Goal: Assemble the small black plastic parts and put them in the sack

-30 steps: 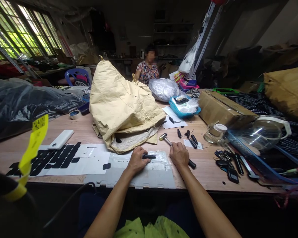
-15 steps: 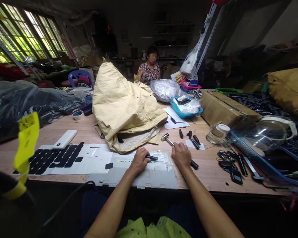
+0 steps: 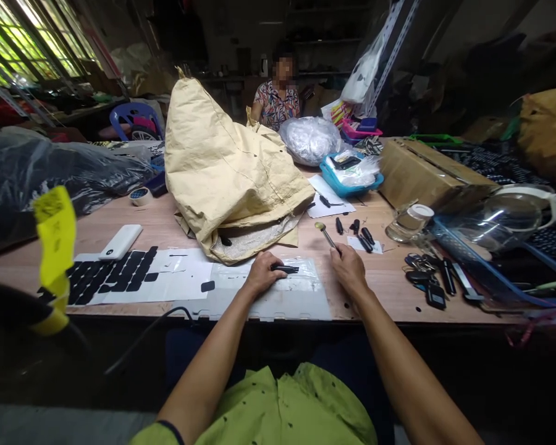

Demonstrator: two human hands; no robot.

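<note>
My left hand [image 3: 261,274] is closed on a small black stick-shaped part [image 3: 286,269], pressing it onto a clear plastic sheet [image 3: 301,283] over a grey foam mat [image 3: 282,305]. My right hand [image 3: 349,270] grips the handle of a small hammer [image 3: 327,235], whose metal head is lifted off the table and points away from me. Several more black parts [image 3: 360,237] lie just beyond the hammer on a scrap of white paper.
A big tan sack [image 3: 227,167] slumps behind my hands. White sheets with black pads [image 3: 115,277] and a white power bank [image 3: 120,241] lie left. Keys [image 3: 429,284], a glass jar [image 3: 408,224], a cardboard box [image 3: 426,175] and a blue tray [image 3: 351,179] stand right. Another person [image 3: 278,99] sits across the table.
My right hand has raised the hammer so that its head points up and away, where before it lay flat on the table. My head has tilted down a little. The left hand stays put.
</note>
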